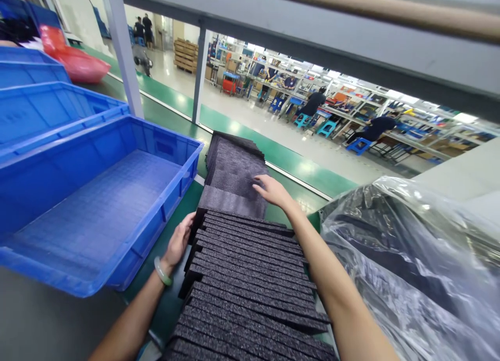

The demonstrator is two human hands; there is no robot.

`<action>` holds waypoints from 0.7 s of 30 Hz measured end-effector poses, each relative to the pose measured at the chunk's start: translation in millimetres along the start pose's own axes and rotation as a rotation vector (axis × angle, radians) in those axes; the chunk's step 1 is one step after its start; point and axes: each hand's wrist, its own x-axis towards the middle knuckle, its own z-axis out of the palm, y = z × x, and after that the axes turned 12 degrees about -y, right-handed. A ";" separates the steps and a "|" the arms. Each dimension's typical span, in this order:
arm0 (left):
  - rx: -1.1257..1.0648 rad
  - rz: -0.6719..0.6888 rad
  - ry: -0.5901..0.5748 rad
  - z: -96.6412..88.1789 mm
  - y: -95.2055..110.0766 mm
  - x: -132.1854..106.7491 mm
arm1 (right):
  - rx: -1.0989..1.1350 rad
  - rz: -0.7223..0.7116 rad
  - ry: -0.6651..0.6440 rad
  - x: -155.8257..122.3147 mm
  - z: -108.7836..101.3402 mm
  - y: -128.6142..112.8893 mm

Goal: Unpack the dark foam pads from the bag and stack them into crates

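A long row of dark grey foam sheets [246, 283] stands on edge, packed together and leaning, along a green workbench. Farther on, more sheets of the same foam [230, 173] lie tilted in an overlapping pile. My right hand [272, 190] rests flat on that pile with its fingers spread. My left hand [178, 241], wearing a pale green bangle, presses against the near side of the row, close to where the two groups meet. Neither hand has closed around a sheet.
A blue plastic crate [94, 204] stands left of the foam, with more blue crates [39, 111] beyond it and a red bag [74, 59] past those. A clear plastic bag [406, 262] holding dark material fills the right side. Beyond a grey metal frame [200, 74], several people sit at benches.
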 end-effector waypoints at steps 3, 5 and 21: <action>0.012 0.010 -0.011 -2.9 -4.0 0.2 | -0.106 0.034 -0.115 20.7 13.1 10.1; 0.046 0.047 -0.027 -3.1 -4.4 1.6 | -0.026 -0.012 -0.238 18.6 14.9 10.1; -0.080 -0.103 -0.085 6.4 -0.8 33.5 | 0.084 -0.175 -0.291 -4.3 -36.0 -17.6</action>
